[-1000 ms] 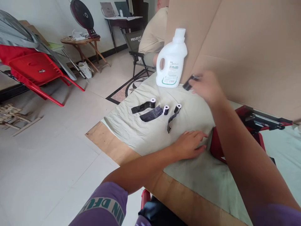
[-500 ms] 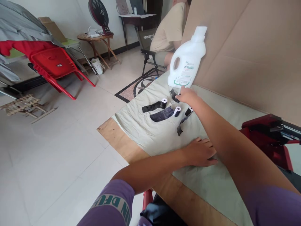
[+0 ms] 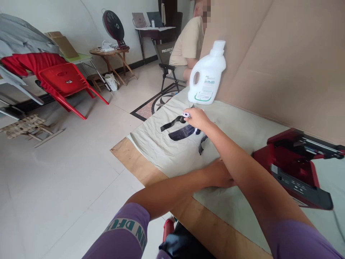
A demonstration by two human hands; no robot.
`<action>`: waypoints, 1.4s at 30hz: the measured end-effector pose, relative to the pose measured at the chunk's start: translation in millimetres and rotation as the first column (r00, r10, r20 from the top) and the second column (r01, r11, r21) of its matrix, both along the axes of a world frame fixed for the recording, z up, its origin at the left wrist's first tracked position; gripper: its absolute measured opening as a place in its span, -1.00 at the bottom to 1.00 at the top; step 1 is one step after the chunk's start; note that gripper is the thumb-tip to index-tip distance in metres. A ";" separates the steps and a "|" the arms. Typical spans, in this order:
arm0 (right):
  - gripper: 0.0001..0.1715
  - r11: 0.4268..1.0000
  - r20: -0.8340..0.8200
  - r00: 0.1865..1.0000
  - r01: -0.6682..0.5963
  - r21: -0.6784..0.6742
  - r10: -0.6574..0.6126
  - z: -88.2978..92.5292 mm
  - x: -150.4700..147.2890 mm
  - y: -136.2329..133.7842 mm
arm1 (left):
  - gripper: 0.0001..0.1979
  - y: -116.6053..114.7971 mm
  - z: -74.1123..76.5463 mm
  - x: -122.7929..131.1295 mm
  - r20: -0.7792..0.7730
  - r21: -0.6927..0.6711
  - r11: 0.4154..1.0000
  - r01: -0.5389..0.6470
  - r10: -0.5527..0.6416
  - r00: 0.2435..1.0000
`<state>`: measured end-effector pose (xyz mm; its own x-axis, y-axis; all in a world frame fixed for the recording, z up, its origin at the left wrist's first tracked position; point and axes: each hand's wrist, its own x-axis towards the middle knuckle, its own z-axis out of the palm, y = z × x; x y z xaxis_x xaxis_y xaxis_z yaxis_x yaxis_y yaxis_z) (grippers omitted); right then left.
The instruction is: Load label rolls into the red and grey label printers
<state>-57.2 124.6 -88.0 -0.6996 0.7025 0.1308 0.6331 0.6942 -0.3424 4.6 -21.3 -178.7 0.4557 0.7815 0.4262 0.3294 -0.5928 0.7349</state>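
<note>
My right hand (image 3: 198,118) reaches out over the pale cloth (image 3: 242,126). Its fingertips are pinched on the white-cored end of a small black roll (image 3: 185,115), whose loose black strip (image 3: 170,124) trails to the left. A second unrolled black strip (image 3: 180,134) lies just below the hand, and a third (image 3: 201,144) shows beside my wrist. My left hand (image 3: 217,174) lies flat on the cloth nearer me, holding nothing, with its fingers mostly hidden under my right forearm. A white detergent bottle (image 3: 207,73) stands upright behind the rolls.
A red machine (image 3: 292,167) sits on the cloth at the right. Cardboard sheets (image 3: 283,54) stand along the back. The bare board edge (image 3: 134,163) runs at the left. A seated person (image 3: 188,46), a red chair (image 3: 64,81) and a fan (image 3: 113,27) are on the floor beyond.
My right hand came from the right with a black roll, passed the bottle and dropped to the leftmost roll. The view shifted slightly. My left hand stayed on the cloth.
</note>
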 end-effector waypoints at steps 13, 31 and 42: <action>-0.54 0.924 -0.565 0.737 0.234 -0.303 -0.372 73.1 254.4 -132.4 | -0.72 -2.3 18.8 -0.3 0.050 -0.120 0.991 -0.063 0.070 0.996; -0.66 0.847 -0.741 0.417 0.175 -0.502 -0.526 58.5 330.9 -131.6 | -0.12 23.2 85.6 76.1 0.020 0.026 0.998 -0.055 0.054 0.998; -0.45 0.704 -0.615 0.474 0.016 -0.710 -0.631 60.1 320.8 -138.3 | 0.02 45.4 97.3 73.4 -0.001 0.118 0.992 0.041 -0.041 0.999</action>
